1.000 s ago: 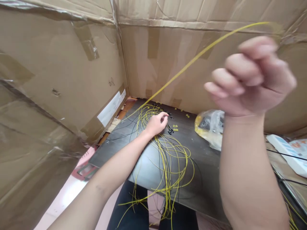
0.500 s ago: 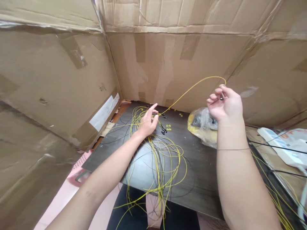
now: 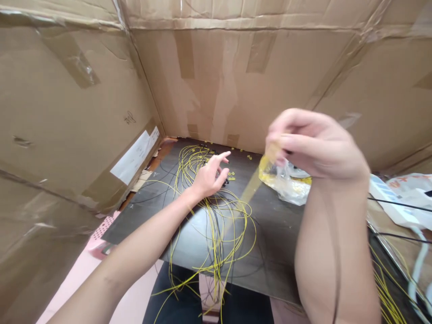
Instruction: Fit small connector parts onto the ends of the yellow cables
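Right hand (image 3: 315, 146) raised above the right part of the table (image 3: 276, 256), thumb and fingers brought together, apparently pinching a strand (image 3: 251, 188), blurred yellow and slanting down leftward to the looped wires (image 3: 218, 254). Left hand (image 3: 209, 177) low over the back of the wires, thumb and forefinger well apart; cannot tell about a hold on anything beneath. Wires spread across the middle of the table, loose ends drooping over the near edge. Just beside the left fingertips, black ends (image 3: 227, 182) and small yellow clips (image 3: 232, 173); farther right, a clear bag (image 3: 292, 191), partly behind the right hand. For good handling, pinch firmly without kinking, lift the strand clear of neighbouring loops before drawing sideways, and slow down at any snag. Best to steady the wires lightly with the left palm, to avoid dragging others along, and to steer clear of the bag.
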`<state>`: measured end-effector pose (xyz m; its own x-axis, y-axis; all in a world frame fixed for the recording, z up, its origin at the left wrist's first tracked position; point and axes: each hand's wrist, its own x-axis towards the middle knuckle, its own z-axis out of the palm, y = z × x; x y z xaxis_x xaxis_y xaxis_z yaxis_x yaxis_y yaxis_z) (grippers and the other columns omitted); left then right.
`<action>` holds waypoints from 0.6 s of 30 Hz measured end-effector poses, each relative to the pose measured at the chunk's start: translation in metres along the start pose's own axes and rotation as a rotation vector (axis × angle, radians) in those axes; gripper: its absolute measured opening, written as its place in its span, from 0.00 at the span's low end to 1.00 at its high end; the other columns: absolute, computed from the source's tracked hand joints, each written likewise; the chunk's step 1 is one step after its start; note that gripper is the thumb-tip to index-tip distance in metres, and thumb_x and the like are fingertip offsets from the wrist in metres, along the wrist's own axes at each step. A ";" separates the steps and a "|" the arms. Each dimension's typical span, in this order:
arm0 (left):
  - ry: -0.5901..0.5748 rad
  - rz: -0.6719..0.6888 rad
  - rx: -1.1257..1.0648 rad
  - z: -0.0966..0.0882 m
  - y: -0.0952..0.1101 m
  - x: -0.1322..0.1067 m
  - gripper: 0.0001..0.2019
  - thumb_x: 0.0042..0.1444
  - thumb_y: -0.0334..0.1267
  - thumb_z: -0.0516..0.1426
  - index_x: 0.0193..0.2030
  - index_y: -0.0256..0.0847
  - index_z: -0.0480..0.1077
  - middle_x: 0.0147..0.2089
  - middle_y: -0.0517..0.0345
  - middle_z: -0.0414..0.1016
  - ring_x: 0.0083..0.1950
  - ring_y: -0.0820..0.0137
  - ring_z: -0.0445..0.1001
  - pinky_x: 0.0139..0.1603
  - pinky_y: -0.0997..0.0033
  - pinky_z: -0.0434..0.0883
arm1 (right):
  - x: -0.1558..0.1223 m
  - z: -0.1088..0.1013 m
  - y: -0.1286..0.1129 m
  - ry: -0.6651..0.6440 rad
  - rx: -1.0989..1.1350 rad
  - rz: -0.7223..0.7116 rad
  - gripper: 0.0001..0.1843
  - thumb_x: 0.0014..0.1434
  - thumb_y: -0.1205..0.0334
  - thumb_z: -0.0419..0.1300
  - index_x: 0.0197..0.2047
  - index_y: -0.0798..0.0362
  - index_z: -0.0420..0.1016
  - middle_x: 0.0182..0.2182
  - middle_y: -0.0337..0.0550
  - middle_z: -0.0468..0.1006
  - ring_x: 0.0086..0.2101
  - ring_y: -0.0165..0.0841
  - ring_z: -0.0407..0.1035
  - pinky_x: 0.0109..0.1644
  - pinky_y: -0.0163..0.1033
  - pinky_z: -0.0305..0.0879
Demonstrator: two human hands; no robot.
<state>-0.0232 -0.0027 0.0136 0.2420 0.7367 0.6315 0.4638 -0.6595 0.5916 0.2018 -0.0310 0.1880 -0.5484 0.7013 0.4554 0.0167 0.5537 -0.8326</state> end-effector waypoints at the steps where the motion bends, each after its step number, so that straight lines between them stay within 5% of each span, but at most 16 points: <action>1: 0.020 -0.086 -0.108 -0.001 0.002 0.002 0.26 0.70 0.45 0.54 0.72 0.46 0.60 0.59 0.47 0.76 0.38 0.72 0.78 0.38 0.70 0.77 | 0.004 -0.001 0.010 0.030 -0.154 0.087 0.11 0.60 0.52 0.69 0.34 0.49 0.76 0.25 0.38 0.73 0.26 0.31 0.67 0.30 0.39 0.65; 3: 0.036 -0.290 -0.383 -0.004 0.008 0.008 0.27 0.72 0.52 0.50 0.73 0.45 0.59 0.59 0.43 0.76 0.42 0.67 0.80 0.37 0.70 0.77 | 0.012 -0.002 0.031 0.147 -0.515 0.248 0.09 0.59 0.59 0.69 0.29 0.49 0.75 0.25 0.40 0.74 0.30 0.35 0.70 0.36 0.41 0.67; 6: -0.098 -0.579 -0.797 -0.010 0.023 0.017 0.36 0.73 0.63 0.36 0.68 0.39 0.66 0.54 0.36 0.81 0.49 0.57 0.82 0.41 0.62 0.79 | 0.019 0.002 0.052 0.220 -0.854 0.380 0.08 0.56 0.67 0.66 0.27 0.49 0.74 0.27 0.44 0.76 0.38 0.43 0.74 0.45 0.46 0.68; 9: -0.236 -0.735 -1.013 -0.011 0.036 0.020 0.37 0.70 0.67 0.44 0.66 0.37 0.69 0.47 0.37 0.83 0.46 0.55 0.83 0.44 0.57 0.80 | 0.023 0.010 0.062 0.254 -0.917 0.364 0.07 0.56 0.68 0.65 0.29 0.48 0.74 0.30 0.47 0.78 0.41 0.46 0.75 0.49 0.50 0.68; 11: -0.300 -0.788 -1.054 -0.008 0.040 0.017 0.28 0.67 0.59 0.56 0.63 0.39 0.72 0.34 0.49 0.80 0.33 0.65 0.79 0.41 0.61 0.79 | 0.029 0.010 0.068 0.313 -0.818 0.315 0.05 0.58 0.66 0.64 0.31 0.48 0.74 0.31 0.47 0.79 0.41 0.46 0.74 0.48 0.50 0.68; 13: -0.319 -0.818 -1.068 -0.005 0.041 0.015 0.16 0.64 0.47 0.63 0.54 0.39 0.77 0.20 0.65 0.65 0.20 0.76 0.63 0.34 0.69 0.76 | 0.034 -0.001 0.079 0.441 -0.606 0.247 0.03 0.60 0.63 0.64 0.34 0.48 0.74 0.32 0.45 0.79 0.38 0.42 0.74 0.45 0.47 0.69; 15: -0.293 -0.858 -1.117 -0.006 0.039 0.015 0.06 0.63 0.39 0.62 0.42 0.39 0.78 0.16 0.72 0.48 0.17 0.79 0.49 0.25 0.77 0.68 | 0.036 -0.024 0.091 0.648 -0.315 0.178 0.04 0.60 0.60 0.63 0.37 0.48 0.72 0.31 0.42 0.78 0.33 0.37 0.72 0.40 0.44 0.68; 18: -0.212 -0.951 -1.264 -0.018 0.034 0.023 0.10 0.66 0.36 0.58 0.32 0.39 0.72 0.17 0.73 0.41 0.16 0.80 0.42 0.18 0.82 0.57 | 0.022 -0.076 0.104 0.992 0.112 0.171 0.05 0.58 0.63 0.60 0.33 0.48 0.66 0.31 0.40 0.77 0.29 0.31 0.71 0.31 0.39 0.64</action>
<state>-0.0172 -0.0111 0.0569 0.4490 0.8692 -0.2071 -0.4386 0.4163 0.7964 0.2548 0.0759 0.1347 0.3971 0.8519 0.3416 -0.0763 0.4015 -0.9127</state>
